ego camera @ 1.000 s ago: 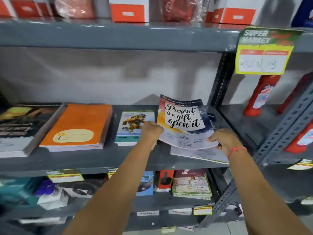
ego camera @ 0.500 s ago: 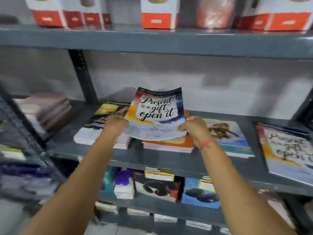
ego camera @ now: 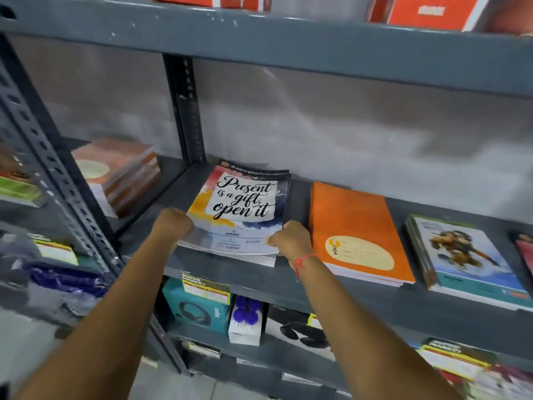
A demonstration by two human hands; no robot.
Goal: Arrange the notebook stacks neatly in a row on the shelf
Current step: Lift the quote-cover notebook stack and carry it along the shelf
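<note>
A notebook with "Present is a gift, open it" on its cover (ego camera: 240, 209) lies on top of a stack at the left end of the grey shelf (ego camera: 288, 280). My left hand (ego camera: 173, 225) grips its lower left corner. My right hand (ego camera: 290, 239), with a red thread on the wrist, holds its lower right corner. To the right lie an orange notebook stack (ego camera: 353, 226) and then a stack with a cartoon figure on a teal cover (ego camera: 464, 255). The edge of another notebook (ego camera: 525, 252) shows at the far right.
A perforated upright post (ego camera: 52, 166) stands at the left, with a brown notebook stack (ego camera: 118, 171) in the bay beyond it. Boxed headphones (ego camera: 196, 310) and a white box (ego camera: 245, 321) fill the shelf below. Red boxes (ego camera: 427, 11) sit on the shelf above.
Both hands carried the "Present is a gift" notebook leftwards from the right end of the row and lowered it onto the leftmost stack. The view swung left with them.
</note>
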